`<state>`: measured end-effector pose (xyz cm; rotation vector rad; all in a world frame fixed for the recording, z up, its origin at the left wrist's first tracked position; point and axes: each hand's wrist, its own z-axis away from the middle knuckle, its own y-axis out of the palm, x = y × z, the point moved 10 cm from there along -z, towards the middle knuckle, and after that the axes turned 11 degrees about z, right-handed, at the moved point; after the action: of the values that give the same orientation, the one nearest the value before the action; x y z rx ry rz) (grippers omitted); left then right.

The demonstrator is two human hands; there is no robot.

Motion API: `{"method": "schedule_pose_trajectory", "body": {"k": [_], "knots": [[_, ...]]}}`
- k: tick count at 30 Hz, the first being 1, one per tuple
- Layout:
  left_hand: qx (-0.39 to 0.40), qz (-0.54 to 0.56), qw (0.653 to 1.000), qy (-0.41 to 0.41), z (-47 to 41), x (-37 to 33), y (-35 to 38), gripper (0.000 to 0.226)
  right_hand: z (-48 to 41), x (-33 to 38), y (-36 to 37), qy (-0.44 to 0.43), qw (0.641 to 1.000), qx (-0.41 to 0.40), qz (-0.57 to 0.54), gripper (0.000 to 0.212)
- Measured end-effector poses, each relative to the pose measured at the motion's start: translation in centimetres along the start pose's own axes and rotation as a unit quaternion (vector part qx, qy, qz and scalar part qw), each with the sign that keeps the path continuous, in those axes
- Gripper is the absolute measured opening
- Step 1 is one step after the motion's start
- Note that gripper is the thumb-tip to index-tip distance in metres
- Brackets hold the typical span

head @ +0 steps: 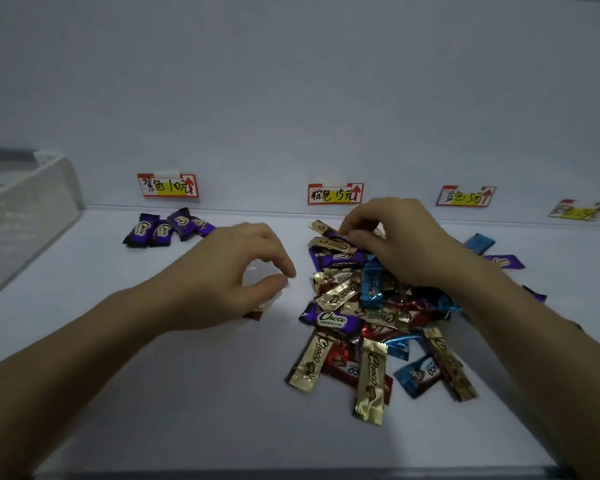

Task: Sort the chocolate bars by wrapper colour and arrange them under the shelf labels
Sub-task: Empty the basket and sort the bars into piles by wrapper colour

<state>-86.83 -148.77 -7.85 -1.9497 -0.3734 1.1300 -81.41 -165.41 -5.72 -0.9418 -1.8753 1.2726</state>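
Right hand (392, 237) reaches over the far end of the pile (368, 306), its fingertips pinching the end of a gold bar (323, 227) that lies just below the middle label (335, 194). The pile under and in front of this hand mixes shiny gold, blue, red and purple wrappers, many printed "Choco". The left hand (243, 268) hovers just left of the pile with curled fingers and thumb near forefinger; I cannot tell whether it holds anything. A red bar (255, 313) peeks out from beneath its palm, mostly hidden. Beyond the left hand, four purple bars (167, 228) sit on the shelf (187, 375) under the left label (168, 185). The label (577, 210) farthest right is blurred.
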Motion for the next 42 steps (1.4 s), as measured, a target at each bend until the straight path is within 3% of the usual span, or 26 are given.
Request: {"method": "schedule_pose_trajectory", "body": {"k": [3, 9, 16, 22, 29, 33, 36, 39, 42], "knots": [[0.063, 0.008, 0.997, 0.038, -0.7, -1.8, 2.3, 0.014, -0.2, -0.5, 2.7, 0.005, 0.996, 0.068, 0.066, 0.018], [0.089, 0.055, 0.990, 0.094, -0.7, -2.9, 5.8, 0.033, 0.9, 0.1, 3.2, -0.013, 0.991, 0.110, 0.076, 0.031], [0.044, 0.065, 0.991, 0.105, -0.4, -3.1, 5.7, 0.021, 2.0, -0.7, 2.6, 0.027, 0.996, 0.070, 0.050, 0.033], [-0.014, 0.037, 0.993, 0.113, 0.1, -2.9, 3.9, 0.012, 2.3, -1.3, 1.1, 0.046, 0.998, 0.028, 0.022, 0.022], [-0.151, 0.108, 0.980, -0.074, 0.6, 1.2, -2.1, 0.026, 2.0, -1.0, -1.0, 0.057, 0.997, -0.045, 0.001, 0.018], [-0.191, 0.100, 0.965, -0.150, 1.6, 3.9, -4.9, 0.020, 0.7, 0.8, -1.1, 0.049, 0.997, -0.013, -0.064, 0.009], [-0.225, 0.073, 0.952, -0.196, 2.4, 6.9, -7.0, 0.014, -1.7, 2.9, -0.1, 0.038, 0.998, 0.016, -0.052, 0.006], [-0.299, 0.085, 0.920, -0.241, 4.1, 10.5, -9.9, 0.016, -5.2, 5.4, 1.1, 0.028, 0.999, 0.016, -0.035, 0.005], [-0.372, 0.097, 0.879, -0.281, 6.4, 13.6, -12.1, 0.024, -8.6, 7.7, 3.4, 0.049, 0.993, 0.053, -0.090, 0.011]]}}
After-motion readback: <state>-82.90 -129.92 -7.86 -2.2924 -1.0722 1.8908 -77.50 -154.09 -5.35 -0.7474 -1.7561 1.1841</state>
